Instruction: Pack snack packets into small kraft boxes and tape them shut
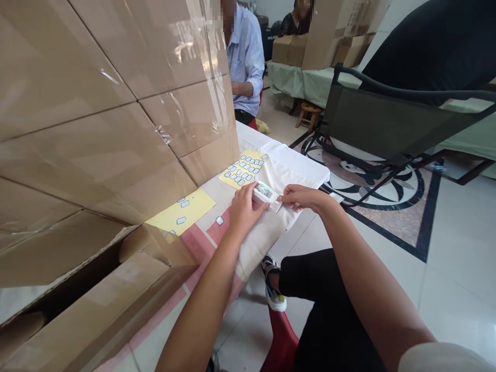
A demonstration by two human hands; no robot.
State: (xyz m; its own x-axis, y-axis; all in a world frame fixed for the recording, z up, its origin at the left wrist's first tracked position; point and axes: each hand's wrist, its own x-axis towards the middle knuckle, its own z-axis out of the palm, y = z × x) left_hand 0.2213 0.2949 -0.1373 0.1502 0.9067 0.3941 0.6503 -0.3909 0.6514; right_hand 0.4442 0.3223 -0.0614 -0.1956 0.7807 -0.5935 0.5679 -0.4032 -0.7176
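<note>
A small white box with a picture or window on its top lies near the table's edge. My left hand is wrapped around its left end, thumb along the near side. At the right end of the box, my right hand has thumb and forefinger pinched together; whatever is between them is too small to make out. Just beyond the box lies a yellow sheet bearing several small pale pieces with dark blue outlines. One similar loose piece rests on the tablecloth left of my left wrist.
Tall taped cartons wall off the left side. An open carton stands in front of them, and another yellow sheet lies beside it. Across the table sits a person in a light blue shirt. A dark folding chair stands at right.
</note>
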